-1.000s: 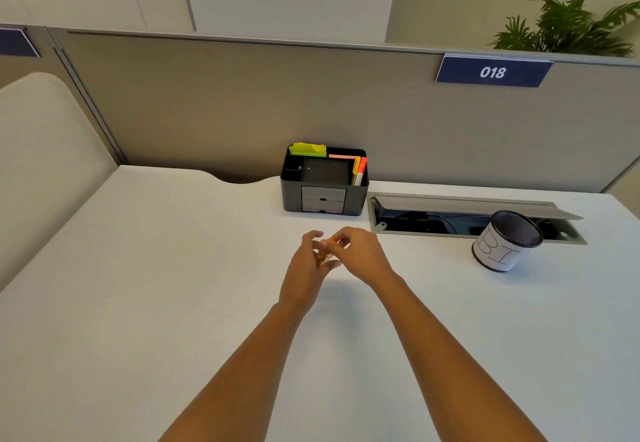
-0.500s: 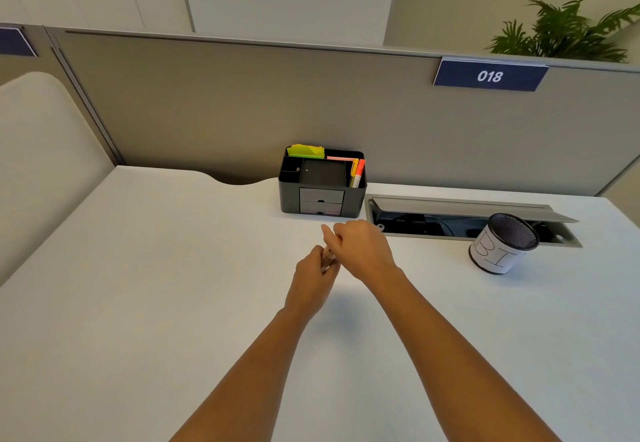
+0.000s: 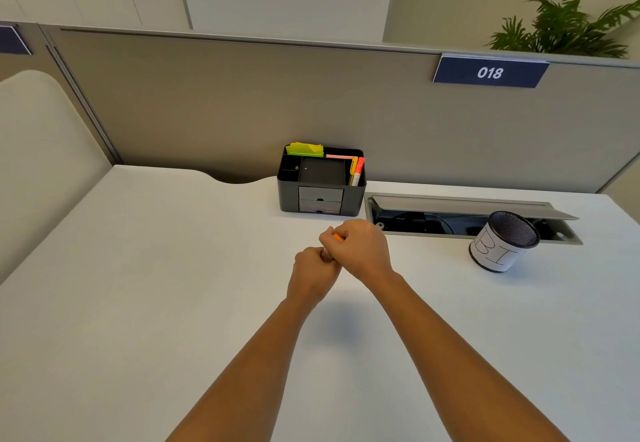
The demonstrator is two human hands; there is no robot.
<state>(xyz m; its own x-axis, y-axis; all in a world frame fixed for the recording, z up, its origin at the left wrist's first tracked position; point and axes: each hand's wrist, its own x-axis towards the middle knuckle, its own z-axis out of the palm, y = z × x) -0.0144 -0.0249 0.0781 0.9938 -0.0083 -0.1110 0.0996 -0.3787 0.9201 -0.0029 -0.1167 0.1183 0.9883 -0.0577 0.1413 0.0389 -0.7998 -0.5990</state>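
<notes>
Loose fingertips a second ago, tight fists now! Left hand (image 3: 313, 271) grips the orange-tipped object (image 3: 338, 237) low; right hand (image 3: 362, 249) curls round it at one o'clock.

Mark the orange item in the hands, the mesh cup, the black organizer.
orange item (image 3: 339, 237): head view, exposed orange tip
mesh cup (image 3: 491, 254): head view, paper label
black organizer (image 3: 320, 194): head view, upper drawer front

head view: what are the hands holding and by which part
A small orange-tipped thing: the right hand curls round its orange end, the left hand round its other end; most of it is hidden.
</notes>
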